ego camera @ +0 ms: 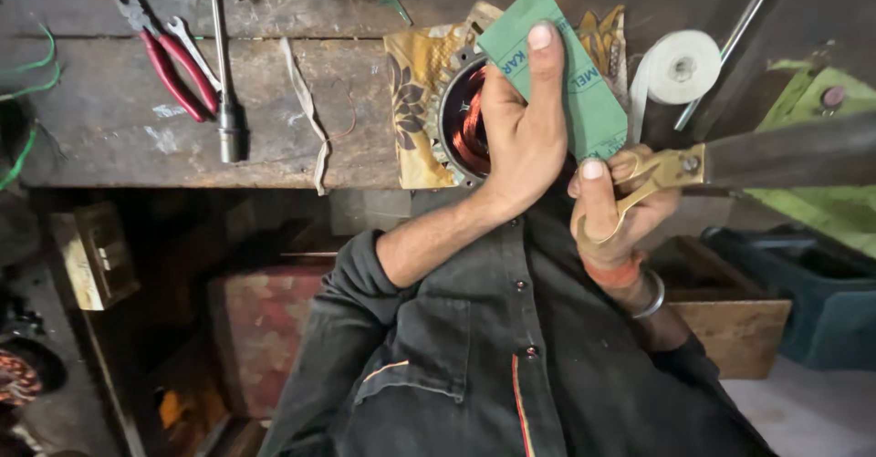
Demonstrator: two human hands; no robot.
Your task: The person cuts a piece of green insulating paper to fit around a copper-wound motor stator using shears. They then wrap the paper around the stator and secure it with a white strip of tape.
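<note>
Scissors [730, 158] are resting gripped in the right hand [620, 215], while the left hand [525, 129] is pinching a green sheet [589, 101] upright over the surface's [137, 138] near edge, presenting it to the blades.

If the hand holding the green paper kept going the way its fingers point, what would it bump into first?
Probably the wooden workbench. The left hand points up across the green sheet it holds, past the copper-wound motor stator. Depth is hard to judge here.

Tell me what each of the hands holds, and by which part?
The left hand holds a green sheet by its lower edge, forefinger laid flat up its face. The right hand grips large scissors by the brass handle loops.
</note>
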